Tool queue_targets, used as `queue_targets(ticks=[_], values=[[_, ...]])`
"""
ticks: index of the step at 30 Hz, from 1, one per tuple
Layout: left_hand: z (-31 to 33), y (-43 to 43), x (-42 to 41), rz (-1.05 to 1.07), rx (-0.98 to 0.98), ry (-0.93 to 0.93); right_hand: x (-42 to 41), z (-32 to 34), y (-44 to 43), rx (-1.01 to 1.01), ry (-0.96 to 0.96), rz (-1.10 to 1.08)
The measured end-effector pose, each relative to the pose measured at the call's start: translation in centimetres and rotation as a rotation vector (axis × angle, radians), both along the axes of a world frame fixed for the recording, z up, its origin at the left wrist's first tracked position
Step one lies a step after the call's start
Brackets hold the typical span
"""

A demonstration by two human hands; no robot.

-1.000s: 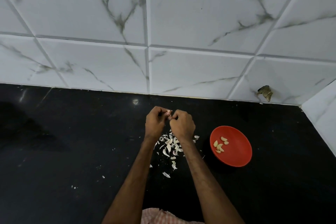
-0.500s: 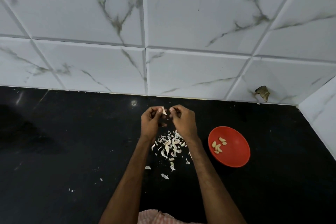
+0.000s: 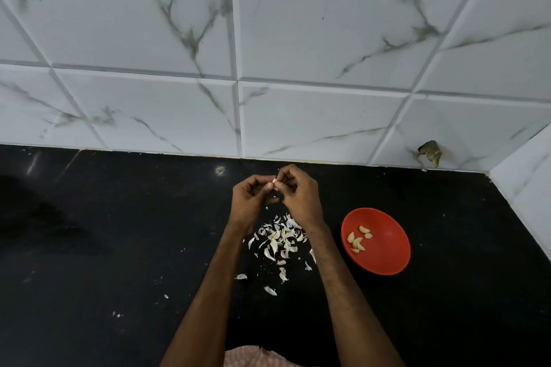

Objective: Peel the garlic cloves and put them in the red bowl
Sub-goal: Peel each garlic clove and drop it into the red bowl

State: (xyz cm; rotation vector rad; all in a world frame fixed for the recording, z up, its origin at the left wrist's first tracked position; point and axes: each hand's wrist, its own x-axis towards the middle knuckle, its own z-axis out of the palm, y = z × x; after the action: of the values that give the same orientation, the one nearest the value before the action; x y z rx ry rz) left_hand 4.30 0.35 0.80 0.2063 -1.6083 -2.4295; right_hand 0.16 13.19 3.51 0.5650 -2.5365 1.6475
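Clove: a small pale garlic clove (image 3: 275, 183) sits between my two hands, held above the bench near the foot of the back wall; most of it is hidden by my fingers.
Left grip: my left hand (image 3: 249, 202) has its fingers curled, thumb and fingertip pinching the clove from the left.
Right grip: my right hand (image 3: 301, 197) curls in from the right, fingertips pinching the same clove, meeting the left hand there.
Skins: a loose heap of papery skins (image 3: 280, 243) lies on the bench below my hands and between my forearms, with a few stray bits nearer me.
Red bowl: the red bowl (image 3: 387, 247) stands on the bench to the right of my right forearm, apart from the skins.
Peeled cloves: several peeled cloves (image 3: 357, 240) lie in the bowl's left half.
Bench: the bench (image 3: 119, 247) is black and glossy, dotted with small white flecks, and it shows a faint light spot near the wall.
Back wall: white marble-look tiles (image 3: 298, 39) with grey veins; a chipped hole (image 3: 430, 152) low on the right.
Corner: a side wall (image 3: 527, 176) in the same tile meets it at the right.
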Motion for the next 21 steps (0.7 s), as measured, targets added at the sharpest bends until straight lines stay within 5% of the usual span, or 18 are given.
queue_targets(ticks=[13, 21], values=[[0.0, -0.5, -0.3, -0.018, -0.146, 0.059, -0.7, 0.3, 1.0, 0.095, -0.001, 0.111], [0.3, 0.7, -0.1, 0.007, -0.068, 0.030, -0.1, 0.3, 0.7, 0.184, 0.017, 0.027]])
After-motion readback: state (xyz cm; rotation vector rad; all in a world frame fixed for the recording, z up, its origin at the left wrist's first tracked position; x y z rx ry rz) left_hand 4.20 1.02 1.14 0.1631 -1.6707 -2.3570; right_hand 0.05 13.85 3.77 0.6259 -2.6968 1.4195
